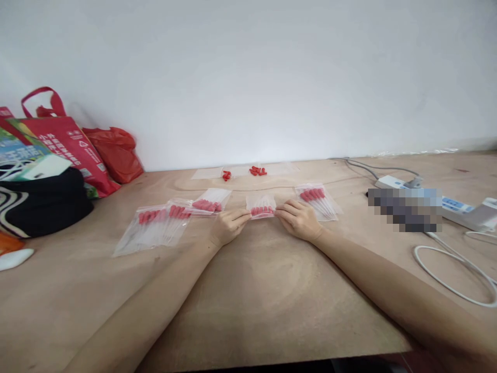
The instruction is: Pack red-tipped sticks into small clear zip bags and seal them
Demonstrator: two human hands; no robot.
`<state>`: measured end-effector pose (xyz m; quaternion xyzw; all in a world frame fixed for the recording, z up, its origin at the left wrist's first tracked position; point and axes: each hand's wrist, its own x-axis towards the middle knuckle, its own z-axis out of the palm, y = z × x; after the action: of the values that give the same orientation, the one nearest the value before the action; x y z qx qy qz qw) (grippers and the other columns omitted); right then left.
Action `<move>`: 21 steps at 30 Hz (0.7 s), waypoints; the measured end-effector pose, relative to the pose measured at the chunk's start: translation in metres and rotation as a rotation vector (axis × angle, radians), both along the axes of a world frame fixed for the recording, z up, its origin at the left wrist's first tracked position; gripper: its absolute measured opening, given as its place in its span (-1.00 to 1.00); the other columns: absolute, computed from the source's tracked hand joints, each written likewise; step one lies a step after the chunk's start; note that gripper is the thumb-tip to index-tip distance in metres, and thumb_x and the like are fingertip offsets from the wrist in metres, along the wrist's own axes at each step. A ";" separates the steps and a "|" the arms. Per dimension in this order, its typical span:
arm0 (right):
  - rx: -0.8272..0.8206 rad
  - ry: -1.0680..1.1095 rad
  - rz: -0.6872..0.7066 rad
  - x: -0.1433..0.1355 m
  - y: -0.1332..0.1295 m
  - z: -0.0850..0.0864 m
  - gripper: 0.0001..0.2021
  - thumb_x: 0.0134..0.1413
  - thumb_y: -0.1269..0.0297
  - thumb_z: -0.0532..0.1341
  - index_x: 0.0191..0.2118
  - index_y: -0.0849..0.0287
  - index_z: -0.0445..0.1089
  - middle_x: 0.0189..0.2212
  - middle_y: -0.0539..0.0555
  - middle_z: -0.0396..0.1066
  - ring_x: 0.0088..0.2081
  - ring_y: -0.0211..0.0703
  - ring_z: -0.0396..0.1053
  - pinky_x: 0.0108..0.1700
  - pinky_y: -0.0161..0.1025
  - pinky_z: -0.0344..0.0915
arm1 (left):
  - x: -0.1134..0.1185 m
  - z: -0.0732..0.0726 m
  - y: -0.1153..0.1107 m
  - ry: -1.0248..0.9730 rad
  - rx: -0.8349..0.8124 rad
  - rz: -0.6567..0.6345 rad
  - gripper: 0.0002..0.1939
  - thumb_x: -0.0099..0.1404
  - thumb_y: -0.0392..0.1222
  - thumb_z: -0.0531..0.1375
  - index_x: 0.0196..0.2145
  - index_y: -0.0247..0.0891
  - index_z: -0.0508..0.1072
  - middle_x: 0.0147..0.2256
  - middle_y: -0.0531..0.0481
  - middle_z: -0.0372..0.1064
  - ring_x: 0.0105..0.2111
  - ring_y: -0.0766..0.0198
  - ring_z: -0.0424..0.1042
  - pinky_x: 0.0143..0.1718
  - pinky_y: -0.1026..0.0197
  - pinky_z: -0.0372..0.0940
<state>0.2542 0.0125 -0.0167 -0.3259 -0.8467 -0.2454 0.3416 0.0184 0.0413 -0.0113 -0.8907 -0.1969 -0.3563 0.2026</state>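
A small clear plastic bag [262, 202] with several red-ended thin sticks lies between my hands, its red ends toward me. My left hand [230, 227] pinches the bag's near left corner, and my right hand [298, 219] pinches the near right corner. Just left of it lies another filled bag [207, 202], followed by overlapping filled bags [155, 223] farther left. To the right of my right hand rests one more filled bag [318, 201]. Loose red pieces [258, 171] and a second little heap of red pieces [226, 175] lie farther back on clear plastic.
Red shopping bags [73, 147] and a black pouch [50, 202] stand at the left of the wooden table [248, 311]. On the right are a power strip [458, 206], a blurred-out dark object [404, 210] and a looped white cable [446, 290]. A wall rises behind.
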 end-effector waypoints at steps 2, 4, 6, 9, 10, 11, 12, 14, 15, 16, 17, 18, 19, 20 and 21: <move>0.006 0.005 0.010 -0.006 0.001 -0.001 -0.80 0.07 0.39 0.02 -0.27 0.13 0.38 -0.33 0.04 0.40 -0.29 -0.25 0.23 -0.32 -0.30 0.16 | 0.003 -0.001 -0.001 0.005 -0.016 0.013 -0.82 0.24 -0.28 0.03 -0.35 -0.24 0.43 -0.36 0.01 0.45 -0.36 0.35 0.44 -0.37 0.34 0.34; 0.019 -0.004 0.018 -0.013 0.003 -0.002 -0.81 0.08 0.37 0.04 -0.27 0.11 0.38 -0.34 0.03 0.40 -0.31 -0.27 0.23 -0.34 -0.30 0.14 | 0.007 -0.002 -0.002 0.025 -0.030 0.022 -0.82 0.24 -0.27 0.02 -0.33 -0.23 0.43 -0.34 0.00 0.44 -0.36 0.35 0.43 -0.36 0.34 0.33; 0.032 -0.021 0.018 -0.021 0.005 -0.003 -0.82 0.08 0.35 0.04 -0.29 0.10 0.38 -0.37 0.03 0.40 -0.33 -0.28 0.23 -0.37 -0.31 0.11 | 0.009 -0.003 -0.003 0.045 -0.031 0.026 -0.81 0.25 -0.27 0.01 -0.30 -0.23 0.42 -0.30 -0.01 0.44 -0.34 0.35 0.43 -0.36 0.34 0.33; 0.067 -0.059 0.009 -0.029 0.008 -0.003 -0.82 0.10 0.35 0.02 -0.32 0.11 0.38 -0.39 0.02 0.40 -0.35 -0.29 0.21 -0.41 -0.30 0.06 | 0.011 -0.003 -0.003 0.060 -0.012 0.024 -0.81 0.25 -0.28 0.01 -0.28 -0.24 0.41 -0.28 -0.01 0.43 -0.34 0.34 0.43 -0.37 0.33 0.33; 0.081 -0.072 0.006 -0.031 0.008 -0.003 -0.81 0.10 0.35 0.02 -0.33 0.12 0.38 -0.40 0.02 0.40 -0.36 -0.29 0.21 -0.42 -0.30 0.05 | 0.011 -0.003 -0.003 0.060 -0.002 0.020 -0.81 0.25 -0.29 0.01 -0.29 -0.24 0.41 -0.28 -0.01 0.43 -0.34 0.34 0.43 -0.37 0.33 0.33; 0.093 -0.083 0.006 -0.032 0.009 -0.003 -0.81 0.10 0.35 0.01 -0.34 0.13 0.37 -0.41 0.02 0.39 -0.36 -0.29 0.20 -0.42 -0.29 0.04 | 0.011 -0.003 -0.003 0.058 0.007 0.013 -0.82 0.24 -0.30 0.01 -0.30 -0.25 0.41 -0.28 0.00 0.43 -0.34 0.34 0.43 -0.37 0.33 0.33; 0.106 -0.091 0.007 -0.033 0.009 -0.002 -0.81 0.10 0.36 0.01 -0.36 0.15 0.37 -0.42 0.02 0.39 -0.36 -0.29 0.20 -0.43 -0.29 0.02 | 0.011 -0.003 -0.003 0.055 0.015 0.007 -0.82 0.24 -0.30 0.02 -0.31 -0.25 0.41 -0.29 0.00 0.43 -0.35 0.33 0.43 -0.38 0.33 0.32; 0.130 -0.101 0.012 -0.033 0.009 -0.001 -0.80 0.10 0.37 0.00 -0.39 0.17 0.36 -0.45 0.02 0.38 -0.37 -0.29 0.19 -0.43 -0.29 0.00 | 0.011 -0.004 -0.002 0.051 0.021 0.003 -0.82 0.23 -0.31 0.02 -0.33 -0.25 0.41 -0.31 0.00 0.44 -0.37 0.34 0.43 -0.40 0.33 0.32; 0.140 -0.104 0.013 -0.033 0.008 -0.001 -0.80 0.10 0.38 0.00 -0.40 0.17 0.35 -0.46 0.02 0.37 -0.37 -0.29 0.18 -0.43 -0.28 -0.01 | 0.011 -0.004 -0.002 0.051 0.019 0.005 -0.82 0.23 -0.31 0.01 -0.33 -0.25 0.41 -0.32 0.00 0.44 -0.38 0.34 0.43 -0.41 0.33 0.32; 0.145 -0.107 0.010 -0.032 0.008 0.000 -0.80 0.10 0.39 0.00 -0.42 0.18 0.34 -0.46 0.02 0.37 -0.37 -0.28 0.18 -0.43 -0.28 -0.02 | 0.010 -0.004 -0.002 0.050 0.013 0.010 -0.82 0.23 -0.31 0.01 -0.33 -0.25 0.41 -0.32 0.00 0.44 -0.38 0.34 0.43 -0.41 0.33 0.32; 0.145 -0.112 0.004 -0.031 0.008 0.000 -0.80 0.10 0.39 0.00 -0.42 0.18 0.34 -0.47 0.02 0.36 -0.37 -0.28 0.18 -0.43 -0.27 -0.03 | 0.009 -0.005 -0.002 0.046 0.007 0.014 -0.81 0.23 -0.32 0.00 -0.33 -0.25 0.41 -0.33 0.00 0.44 -0.38 0.34 0.43 -0.40 0.33 0.32; 0.140 -0.119 -0.005 -0.030 0.008 0.000 -0.80 0.10 0.40 0.00 -0.43 0.18 0.33 -0.47 0.03 0.36 -0.37 -0.28 0.18 -0.43 -0.27 -0.04 | 0.009 -0.005 -0.001 0.044 0.003 0.017 -0.80 0.23 -0.32 0.00 -0.33 -0.25 0.42 -0.33 -0.01 0.44 -0.38 0.34 0.43 -0.40 0.32 0.32; 0.135 -0.126 -0.015 -0.028 0.007 0.000 -0.80 0.10 0.40 -0.01 -0.43 0.18 0.33 -0.47 0.03 0.36 -0.37 -0.28 0.17 -0.42 -0.26 -0.04 | 0.008 -0.005 -0.001 0.042 0.000 0.020 -0.80 0.23 -0.33 0.00 -0.33 -0.25 0.42 -0.34 -0.01 0.44 -0.37 0.34 0.43 -0.39 0.32 0.32; 0.134 -0.133 -0.024 -0.025 0.007 0.000 -0.79 0.11 0.41 -0.01 -0.43 0.18 0.33 -0.46 0.03 0.35 -0.37 -0.28 0.17 -0.42 -0.26 -0.05 | 0.007 -0.005 -0.001 0.039 -0.002 0.023 -0.80 0.23 -0.34 0.00 -0.33 -0.25 0.42 -0.34 -0.01 0.44 -0.36 0.34 0.43 -0.38 0.32 0.32; 0.140 -0.141 -0.032 -0.022 0.007 0.001 -0.79 0.11 0.41 -0.02 -0.43 0.18 0.32 -0.46 0.03 0.35 -0.37 -0.28 0.17 -0.41 -0.26 -0.05 | 0.006 -0.005 -0.001 0.033 0.000 0.025 -0.80 0.22 -0.35 0.00 -0.33 -0.25 0.42 -0.34 0.00 0.44 -0.36 0.34 0.43 -0.38 0.32 0.32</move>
<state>0.2319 0.0191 -0.0161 -0.2967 -0.8442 -0.3316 0.2990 0.0240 0.0404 -0.0166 -0.8939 -0.2047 -0.3389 0.2101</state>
